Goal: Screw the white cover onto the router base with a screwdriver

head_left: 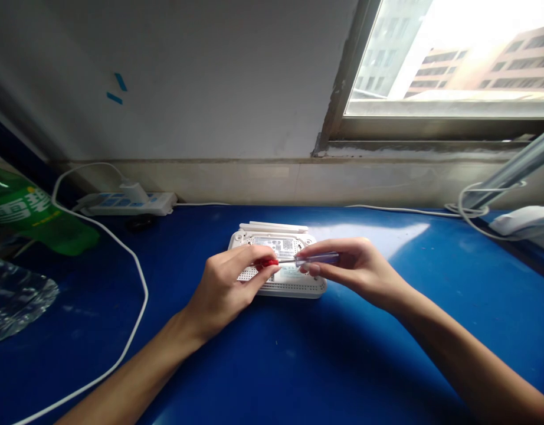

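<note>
A white router (298, 289) with folded antennas lies underside up on the blue table, its label facing me. Above it, my right hand (358, 268) grips the clear purplish handle of a screwdriver (323, 258), whose thin metal shaft points left. My left hand (230, 280) pinches a small red piece (268, 262) between thumb and fingertips. The end of the shaft meets this red piece, though the fingers hide whether it goes inside. Both hands cover part of the router's underside.
A white power strip (161, 204) with a plug stands against the wall; its white cable (141, 283) loops across the left side. Green bottle (42, 218) and clear plastic bottle (19, 301) lie at far left. A metal pole (511, 168) with coiled cable rises at right.
</note>
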`<state>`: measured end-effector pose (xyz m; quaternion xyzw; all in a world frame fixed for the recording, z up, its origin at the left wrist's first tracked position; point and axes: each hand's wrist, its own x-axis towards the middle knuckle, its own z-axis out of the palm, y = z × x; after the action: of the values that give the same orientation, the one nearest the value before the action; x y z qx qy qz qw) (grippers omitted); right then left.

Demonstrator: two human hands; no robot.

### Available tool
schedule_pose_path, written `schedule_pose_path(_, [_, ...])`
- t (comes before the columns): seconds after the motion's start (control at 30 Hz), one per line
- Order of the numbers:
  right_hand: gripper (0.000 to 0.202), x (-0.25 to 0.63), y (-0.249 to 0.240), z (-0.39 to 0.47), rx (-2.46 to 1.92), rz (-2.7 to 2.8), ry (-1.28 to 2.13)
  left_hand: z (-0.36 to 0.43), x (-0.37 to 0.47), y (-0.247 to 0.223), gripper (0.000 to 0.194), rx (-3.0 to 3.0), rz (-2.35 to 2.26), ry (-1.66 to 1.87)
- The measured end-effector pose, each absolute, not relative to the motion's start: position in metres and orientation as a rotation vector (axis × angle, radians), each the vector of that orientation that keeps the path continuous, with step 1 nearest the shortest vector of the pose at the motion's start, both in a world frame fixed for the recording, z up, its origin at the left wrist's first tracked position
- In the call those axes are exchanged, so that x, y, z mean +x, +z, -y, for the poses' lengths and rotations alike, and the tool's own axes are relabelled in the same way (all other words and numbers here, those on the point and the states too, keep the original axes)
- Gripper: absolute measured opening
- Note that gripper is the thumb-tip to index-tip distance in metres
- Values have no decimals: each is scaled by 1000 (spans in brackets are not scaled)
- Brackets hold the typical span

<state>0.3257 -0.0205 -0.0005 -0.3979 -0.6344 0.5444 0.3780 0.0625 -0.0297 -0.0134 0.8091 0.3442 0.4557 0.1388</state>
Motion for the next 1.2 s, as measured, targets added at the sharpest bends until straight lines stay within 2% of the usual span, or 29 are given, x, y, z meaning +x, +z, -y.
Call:
schedule_pose_path(0.2, [29, 319, 1, 26, -994, 1645, 1375, 35, 69, -12, 33, 1978, -926, 1276])
schedule_pose_path(0.43, [26, 316, 0, 28, -958, 1636, 1326, 35, 71, -9, 26, 1675, -1058, 1350])
schedule_pose_path(0.57, [23, 315, -4, 28, -941, 1620, 1290, 36, 73, -9, 11, 1676, -1010, 1345])
schedule_pose_path(0.73, [22, 315, -5, 27, -947, 1590, 1240, 33, 72, -10, 13, 1698, -1010, 1317])
schedule_pose_path(0.8, [20, 315, -3, 28, -936, 1622, 1207, 33, 71, -10, 21, 1668, -1041, 1297])
schedule_pose_path(0.9, [15, 316, -1, 30, -913, 1712, 1072, 33, 70, -10, 31, 1612, -1063, 1265])
schedule_pose_path(1.03, [7, 316, -1, 32, -856, 1878, 832, 34, 71, -12, 31, 1541, -1029, 1227])
schedule_pose_path(1.2, [12, 315, -4, 33, -747, 2045, 575, 35, 71, -11, 30, 1579, -1009, 1181])
